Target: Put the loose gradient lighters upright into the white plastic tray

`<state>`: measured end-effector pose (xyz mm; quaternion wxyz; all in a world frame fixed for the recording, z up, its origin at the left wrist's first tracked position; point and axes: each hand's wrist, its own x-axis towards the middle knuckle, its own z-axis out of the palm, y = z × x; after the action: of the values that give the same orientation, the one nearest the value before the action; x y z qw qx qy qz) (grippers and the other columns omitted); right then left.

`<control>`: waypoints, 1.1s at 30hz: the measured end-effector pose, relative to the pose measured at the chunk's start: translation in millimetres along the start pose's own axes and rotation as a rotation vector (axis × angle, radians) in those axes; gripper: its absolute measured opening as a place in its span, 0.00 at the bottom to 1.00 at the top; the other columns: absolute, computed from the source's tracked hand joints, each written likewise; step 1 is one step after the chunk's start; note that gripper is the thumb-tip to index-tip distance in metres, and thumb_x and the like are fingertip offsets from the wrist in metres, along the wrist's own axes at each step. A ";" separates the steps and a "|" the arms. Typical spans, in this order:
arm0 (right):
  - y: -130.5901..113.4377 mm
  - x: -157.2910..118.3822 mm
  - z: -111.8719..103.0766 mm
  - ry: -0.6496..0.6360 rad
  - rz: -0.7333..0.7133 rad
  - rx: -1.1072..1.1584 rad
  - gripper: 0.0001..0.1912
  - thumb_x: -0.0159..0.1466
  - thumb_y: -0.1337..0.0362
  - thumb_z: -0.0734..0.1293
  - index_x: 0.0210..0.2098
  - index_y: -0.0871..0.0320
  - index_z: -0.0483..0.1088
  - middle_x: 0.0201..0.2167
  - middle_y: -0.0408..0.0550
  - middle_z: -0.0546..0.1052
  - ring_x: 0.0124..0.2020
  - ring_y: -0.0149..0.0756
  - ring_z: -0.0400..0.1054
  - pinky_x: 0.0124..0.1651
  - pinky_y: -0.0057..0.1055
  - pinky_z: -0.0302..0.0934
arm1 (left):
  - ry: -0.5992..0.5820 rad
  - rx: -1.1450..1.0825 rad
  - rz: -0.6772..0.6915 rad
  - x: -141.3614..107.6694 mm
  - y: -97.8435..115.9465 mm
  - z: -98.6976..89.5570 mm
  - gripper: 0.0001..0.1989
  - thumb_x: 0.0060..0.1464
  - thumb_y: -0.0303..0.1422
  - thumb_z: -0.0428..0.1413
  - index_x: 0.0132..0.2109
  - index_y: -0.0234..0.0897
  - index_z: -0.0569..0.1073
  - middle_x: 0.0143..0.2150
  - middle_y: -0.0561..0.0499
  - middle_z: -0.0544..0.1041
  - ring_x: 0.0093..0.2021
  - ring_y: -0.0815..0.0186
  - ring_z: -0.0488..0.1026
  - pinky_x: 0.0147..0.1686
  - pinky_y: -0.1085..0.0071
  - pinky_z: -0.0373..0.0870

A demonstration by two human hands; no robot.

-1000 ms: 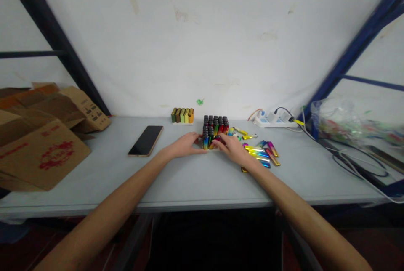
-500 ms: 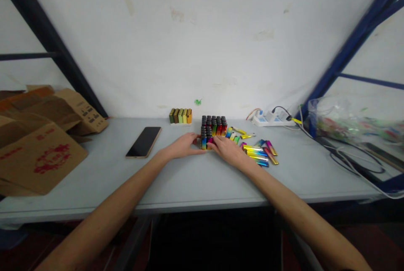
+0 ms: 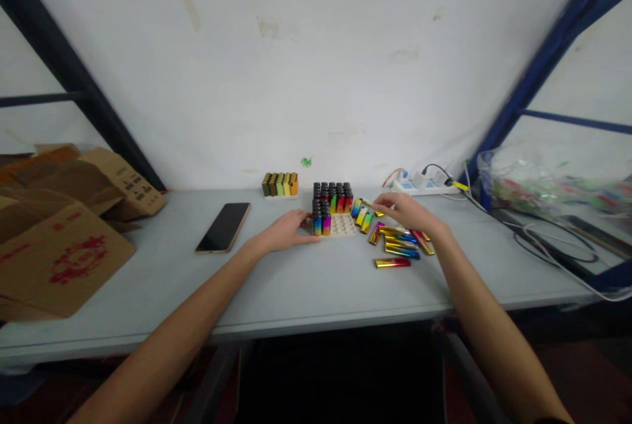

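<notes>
A white tray with holes (image 3: pixel 342 226) stands mid-table, its back rows and left columns filled with upright shiny lighters (image 3: pixel 322 221) with black tops. My left hand (image 3: pixel 289 232) rests at the tray's left side, thumb and fingers apart around its corner, lifting nothing. To the right of the tray, my right hand (image 3: pixel 402 209) pinches the end of a shiny lighter (image 3: pixel 366 203) above the loose ones. Several multicoloured lighters (image 3: pixel 401 243) lie scattered below that hand, and a red and gold one (image 3: pixel 392 263) lies nearest the table's front.
A second filled tray of green, yellow and orange lighters (image 3: pixel 280 185) stands by the wall. A phone (image 3: pixel 224 228) lies to the left, beyond it cardboard boxes (image 3: pixel 74 253). At the back right are a power strip (image 3: pixel 424 185), cables and a plastic bag (image 3: pixel 518 177).
My right hand has moved from the tray to the loose lighters on the right, uncovering the tray's bare holes. My left hand has stayed at the tray.
</notes>
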<state>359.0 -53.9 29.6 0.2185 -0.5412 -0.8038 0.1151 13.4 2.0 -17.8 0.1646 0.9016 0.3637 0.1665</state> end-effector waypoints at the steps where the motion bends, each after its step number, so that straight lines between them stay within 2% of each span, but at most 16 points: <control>1: 7.0 -7.0 -7.8 -0.049 0.012 -0.004 0.19 0.70 0.52 0.63 0.42 0.59 0.79 0.39 0.53 0.82 0.39 0.41 0.73 0.43 0.34 0.63 | -0.001 -0.001 -0.002 -0.1 0.4 -0.3 0.32 0.52 0.56 0.62 0.51 0.33 0.77 0.45 0.41 0.79 0.43 0.52 0.76 0.45 0.62 0.71; 5: 24.3 -37.0 -22.6 -0.142 0.116 -0.041 0.18 0.65 0.50 0.67 0.41 0.58 0.80 0.39 0.53 0.82 0.39 0.43 0.74 0.44 0.35 0.65 | -0.004 0.005 -0.006 -0.2 0.8 -0.4 0.32 0.51 0.57 0.62 0.50 0.33 0.77 0.44 0.41 0.79 0.43 0.52 0.76 0.45 0.62 0.71; 8: 31.1 -53.3 -21.8 -0.211 0.165 -0.074 0.15 0.62 0.53 0.70 0.42 0.56 0.80 0.39 0.52 0.82 0.38 0.43 0.74 0.43 0.35 0.65 | 0.001 -0.003 -0.003 -0.1 -0.6 0.5 0.32 0.52 0.57 0.62 0.50 0.33 0.77 0.44 0.41 0.79 0.43 0.52 0.76 0.45 0.62 0.71; 11: 35.7 -61.4 -18.8 -0.204 0.201 -0.103 0.14 0.61 0.56 0.71 0.43 0.57 0.78 0.38 0.52 0.81 0.37 0.41 0.74 0.40 0.33 0.64 | 0.001 -0.004 0.003 0.1 -1.7 1.1 0.31 0.52 0.56 0.62 0.50 0.33 0.77 0.44 0.41 0.79 0.42 0.53 0.76 0.45 0.62 0.71; 15: 38.4 -63.8 -15.7 -0.198 0.228 -0.137 0.12 0.60 0.58 0.72 0.40 0.57 0.75 0.34 0.50 0.81 0.34 0.40 0.73 0.37 0.32 0.63 | -0.004 0.023 -0.003 -0.2 -1.3 0.5 0.32 0.53 0.57 0.61 0.50 0.33 0.77 0.44 0.41 0.79 0.42 0.52 0.76 0.44 0.62 0.71; 20: 35.1 -61.2 -11.6 -0.192 0.213 -0.134 0.12 0.61 0.58 0.72 0.42 0.57 0.75 0.36 0.50 0.81 0.35 0.41 0.74 0.39 0.33 0.64 | -0.002 0.012 0.004 -0.6 0.0 -0.7 0.31 0.53 0.57 0.61 0.49 0.33 0.77 0.43 0.42 0.79 0.42 0.53 0.76 0.43 0.62 0.71; 26: 31.1 -63.4 -8.0 -0.225 0.260 -0.086 0.19 0.62 0.59 0.70 0.52 0.56 0.70 0.33 0.48 0.80 0.30 0.39 0.73 0.34 0.31 0.63 | -0.018 0.044 0.002 -0.7 -1.4 -0.5 0.32 0.54 0.58 0.60 0.49 0.32 0.76 0.44 0.41 0.78 0.42 0.53 0.76 0.42 0.64 0.71; 30: 34.6 -64.7 -12.6 -0.173 0.217 -0.076 0.23 0.62 0.54 0.70 0.53 0.57 0.69 0.36 0.50 0.80 0.35 0.41 0.74 0.37 0.33 0.65 | -0.010 0.051 0.000 -0.4 -3.5 0.9 0.33 0.54 0.59 0.60 0.49 0.32 0.77 0.43 0.42 0.79 0.42 0.53 0.76 0.42 0.64 0.70; 33: 36.6 -65.2 -20.8 -0.148 0.214 -0.047 0.25 0.61 0.52 0.69 0.54 0.56 0.69 0.34 0.49 0.80 0.36 0.43 0.74 0.40 0.35 0.66 | 0.005 0.042 0.000 -0.5 -2.3 1.0 0.32 0.53 0.58 0.61 0.49 0.33 0.77 0.42 0.43 0.79 0.41 0.53 0.76 0.42 0.64 0.70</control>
<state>419.7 -100.8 17.6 0.1325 -0.6189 -0.7579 0.1584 12.1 3.1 -19.8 0.1446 0.9045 0.3675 0.1609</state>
